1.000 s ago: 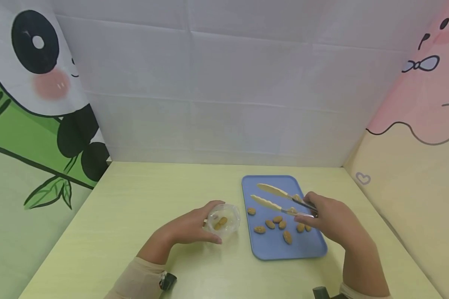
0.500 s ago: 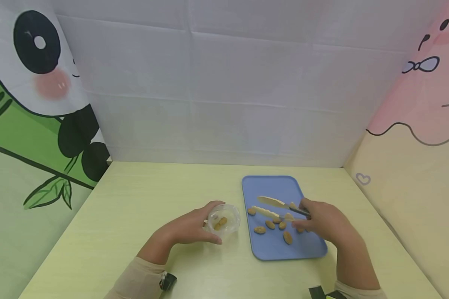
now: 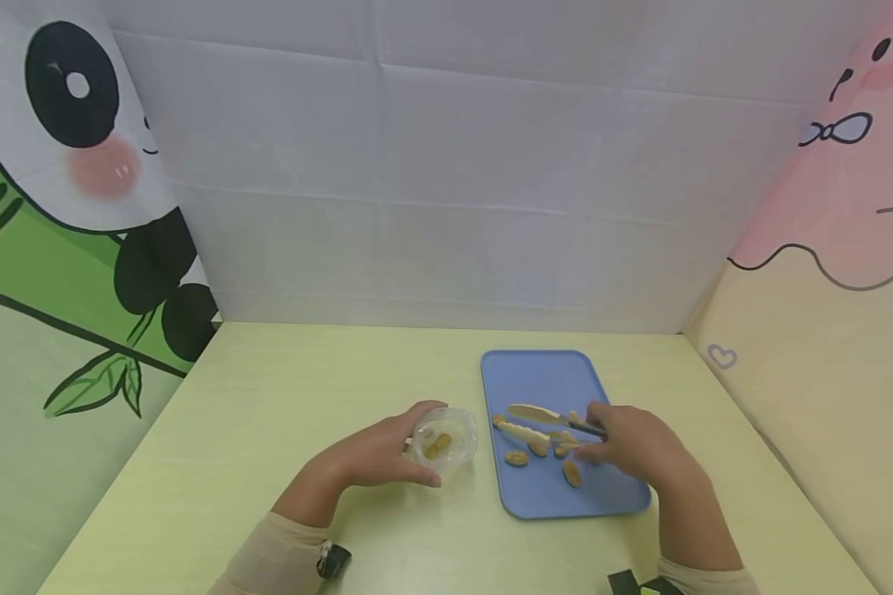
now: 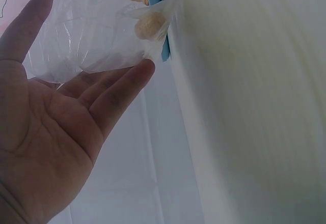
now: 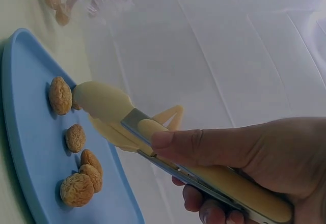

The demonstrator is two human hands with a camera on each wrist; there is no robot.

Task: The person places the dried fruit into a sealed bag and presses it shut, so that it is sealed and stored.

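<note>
My left hand (image 3: 375, 452) holds a clear, crinkled plastic bag (image 4: 97, 35) upright on the table, thumb on one side and fingers on the other. A few brown pieces (image 3: 437, 446) lie at the bottom of the bag. My right hand (image 3: 636, 442) grips metal food tongs with cream tips (image 5: 104, 102), thumb on the upper arm. The tongs' tips are spread low over a blue tray (image 3: 543, 376), beside a wrinkled brown oval piece (image 5: 60, 95). Several like it, resembling nuts or dried fruit, are scattered on the tray, such as one near its front (image 3: 572, 473).
Tray and bag stand on a pale yellow table (image 3: 305, 372), the bag just left of the tray. A white sheet (image 3: 446, 207) hangs behind. Panels with cartoon animals (image 3: 82, 165) close off both sides.
My right hand has moved left and toward me, lowering the tongs from the back of the tray to the pieces in its middle. The left hand and the bag have stayed still.
</note>
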